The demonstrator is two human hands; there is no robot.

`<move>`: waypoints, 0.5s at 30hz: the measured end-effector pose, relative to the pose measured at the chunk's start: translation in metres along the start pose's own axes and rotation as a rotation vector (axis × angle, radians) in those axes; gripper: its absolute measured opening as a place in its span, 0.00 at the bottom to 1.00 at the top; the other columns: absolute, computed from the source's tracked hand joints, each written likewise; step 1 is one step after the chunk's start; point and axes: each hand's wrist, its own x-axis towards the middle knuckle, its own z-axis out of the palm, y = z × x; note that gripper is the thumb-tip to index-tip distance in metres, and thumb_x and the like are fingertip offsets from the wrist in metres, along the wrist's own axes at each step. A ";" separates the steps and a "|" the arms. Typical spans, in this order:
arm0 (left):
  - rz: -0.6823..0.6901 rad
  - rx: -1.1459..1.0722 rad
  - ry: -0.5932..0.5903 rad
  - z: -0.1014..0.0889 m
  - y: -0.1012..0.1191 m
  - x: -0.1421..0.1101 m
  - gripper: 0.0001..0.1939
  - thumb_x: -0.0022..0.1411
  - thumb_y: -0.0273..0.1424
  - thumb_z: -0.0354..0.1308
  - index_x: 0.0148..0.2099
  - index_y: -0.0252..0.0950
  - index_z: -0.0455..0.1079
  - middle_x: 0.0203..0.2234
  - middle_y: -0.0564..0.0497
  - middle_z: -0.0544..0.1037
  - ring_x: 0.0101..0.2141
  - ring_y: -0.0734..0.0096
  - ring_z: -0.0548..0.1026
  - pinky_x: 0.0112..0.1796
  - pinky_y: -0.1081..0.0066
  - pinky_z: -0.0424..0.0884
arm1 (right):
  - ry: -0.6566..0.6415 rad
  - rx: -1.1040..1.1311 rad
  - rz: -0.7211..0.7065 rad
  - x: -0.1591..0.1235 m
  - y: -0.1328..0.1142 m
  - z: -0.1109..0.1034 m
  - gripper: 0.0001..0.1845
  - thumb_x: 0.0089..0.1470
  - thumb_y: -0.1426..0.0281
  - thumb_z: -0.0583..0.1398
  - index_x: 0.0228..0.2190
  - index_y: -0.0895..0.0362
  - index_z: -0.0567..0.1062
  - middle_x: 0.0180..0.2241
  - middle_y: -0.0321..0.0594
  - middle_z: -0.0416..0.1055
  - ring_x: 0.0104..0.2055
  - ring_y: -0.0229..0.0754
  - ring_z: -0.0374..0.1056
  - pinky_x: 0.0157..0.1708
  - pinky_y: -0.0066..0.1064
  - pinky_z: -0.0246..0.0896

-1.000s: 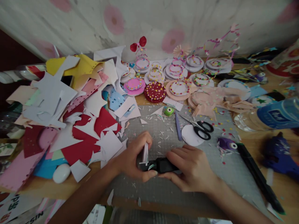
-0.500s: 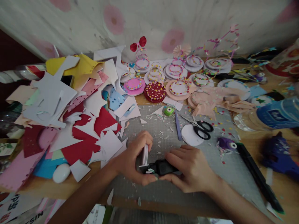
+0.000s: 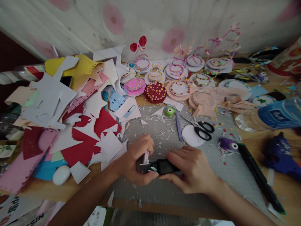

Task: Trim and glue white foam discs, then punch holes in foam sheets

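Observation:
My left hand (image 3: pixel 135 157) is closed around a thin white piece of paper (image 3: pixel 146 157), seen nearly edge-on. Its thumb lies along the end of a black hand tool (image 3: pixel 166 166), whose exact kind I cannot make out. Small pale scraps show in the opening of that tool, right beside the paper. From the other side my right hand (image 3: pixel 191 169) wraps around the tool's black body, fingers on top and thumb below. Both hands are over the grey cutting mat (image 3: pixel 164 197). Part of the paper is hidden by my left fingers.
Black-handled scissors (image 3: pixel 204 130) overlap a white paper disc (image 3: pixel 193 136). A green craft punch (image 3: pixel 169 111) and a purple one (image 3: pixel 228 145) lie on the mat. Paper offcuts (image 3: pixel 82 138) heap up at left, decorated paper discs (image 3: pixel 155 92) at the back, a glue gun (image 3: pixel 281 157) at right.
The paper in my left hand sits slightly lower against the tool, and the left fingers have shifted a little. My right hand keeps its grip in almost the same place.

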 end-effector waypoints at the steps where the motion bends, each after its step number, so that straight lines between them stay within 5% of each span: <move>1: 0.011 0.002 -0.001 0.000 0.000 0.000 0.16 0.50 0.34 0.57 0.34 0.39 0.51 0.28 0.54 0.57 0.31 0.67 0.58 0.31 0.65 0.55 | 0.003 0.003 0.001 0.000 0.000 0.000 0.25 0.61 0.50 0.50 0.25 0.57 0.67 0.20 0.34 0.65 0.21 0.37 0.58 0.26 0.32 0.42; 15: 0.001 0.039 0.008 -0.001 -0.003 -0.003 0.23 0.48 0.42 0.62 0.38 0.39 0.53 0.33 0.52 0.59 0.34 0.65 0.60 0.35 0.63 0.60 | -0.070 0.038 -0.028 0.000 0.002 -0.002 0.25 0.61 0.49 0.50 0.25 0.56 0.66 0.20 0.34 0.65 0.21 0.37 0.58 0.26 0.32 0.41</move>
